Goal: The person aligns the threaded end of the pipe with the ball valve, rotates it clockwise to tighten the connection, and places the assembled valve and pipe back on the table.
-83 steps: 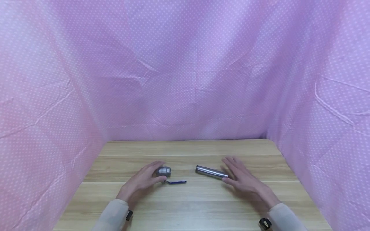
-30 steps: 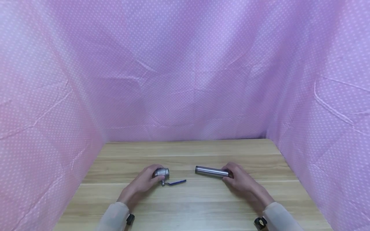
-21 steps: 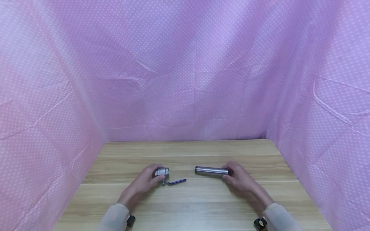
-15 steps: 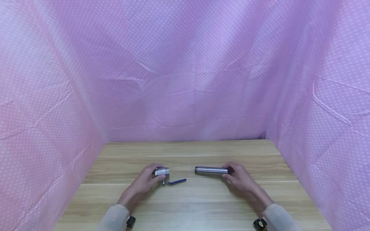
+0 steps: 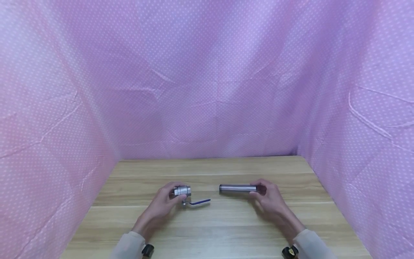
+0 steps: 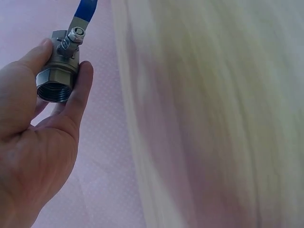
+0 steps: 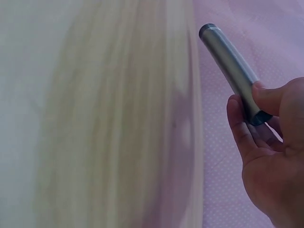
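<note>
My left hand [image 5: 165,200] pinches a metal ball valve [image 5: 182,190] between thumb and fingers. The valve's blue lever handle [image 5: 200,202] points right, toward the middle. In the left wrist view the ball valve [image 6: 65,64] shows a threaded opening facing the palm and a nut holding the lever. Across from it, my right hand [image 5: 271,199] pinches the right end of a steel pipe [image 5: 237,188]. The pipe lies level, its dark threaded left end aimed at the valve, with a gap between the two. The right wrist view shows the pipe [image 7: 230,69] tilted away from the palm.
Both hands are over a wooden tabletop [image 5: 207,230]. Pink dotted cloth [image 5: 207,90] walls the table at the back and both sides. Each wrist wears a black band, and both sleeves are light.
Earlier the hands were spread beside the valve and pipe; now they grip them. In the last half second both things rose slightly, and the pipe became more level.
</note>
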Demonstrator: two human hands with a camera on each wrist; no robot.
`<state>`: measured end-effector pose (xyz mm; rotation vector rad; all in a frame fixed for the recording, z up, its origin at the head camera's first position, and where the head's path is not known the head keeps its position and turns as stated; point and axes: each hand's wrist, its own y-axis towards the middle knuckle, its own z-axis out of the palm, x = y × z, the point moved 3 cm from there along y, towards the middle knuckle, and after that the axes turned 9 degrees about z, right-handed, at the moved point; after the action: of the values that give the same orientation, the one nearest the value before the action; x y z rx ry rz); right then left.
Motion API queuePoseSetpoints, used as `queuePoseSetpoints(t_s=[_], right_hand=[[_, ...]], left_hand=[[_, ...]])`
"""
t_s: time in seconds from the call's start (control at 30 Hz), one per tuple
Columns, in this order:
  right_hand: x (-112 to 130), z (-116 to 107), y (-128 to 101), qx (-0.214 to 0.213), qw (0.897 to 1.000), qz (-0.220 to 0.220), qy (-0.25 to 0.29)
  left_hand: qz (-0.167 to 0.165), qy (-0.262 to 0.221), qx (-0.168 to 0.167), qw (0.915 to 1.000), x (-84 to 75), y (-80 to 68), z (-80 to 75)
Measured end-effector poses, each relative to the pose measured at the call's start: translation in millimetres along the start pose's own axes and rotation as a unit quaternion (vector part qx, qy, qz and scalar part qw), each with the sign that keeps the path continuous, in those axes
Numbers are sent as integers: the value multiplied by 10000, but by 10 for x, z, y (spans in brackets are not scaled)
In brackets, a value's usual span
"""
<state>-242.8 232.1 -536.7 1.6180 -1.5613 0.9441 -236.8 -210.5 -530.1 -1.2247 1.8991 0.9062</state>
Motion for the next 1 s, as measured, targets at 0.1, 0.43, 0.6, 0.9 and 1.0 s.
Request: queuePoseSetpoints(t_s=[0.1, 0.43, 0.6, 0.9, 1.0], right_hand=[[44, -24, -7, -57, 9995, -35, 302], [311, -127, -80, -503, 9878, -1092, 994], [494, -197, -175, -570, 9755, -1591, 1409], [846, -362, -400, -658, 9447, -2608, 1877], [947, -425, -472, -678, 9373, -2817, 1939]], left_hand=[[-105, -371, -75, 9992, -56, -12, 7], [292, -1039, -490, 9929, -382, 3, 32], [634, -1272, -887, 9859, -610, -27, 29], [1147, -1399, -1067, 9777, -1017, -114, -15], [1356, -1545, -1056, 9729, -1158, -128, -15]])
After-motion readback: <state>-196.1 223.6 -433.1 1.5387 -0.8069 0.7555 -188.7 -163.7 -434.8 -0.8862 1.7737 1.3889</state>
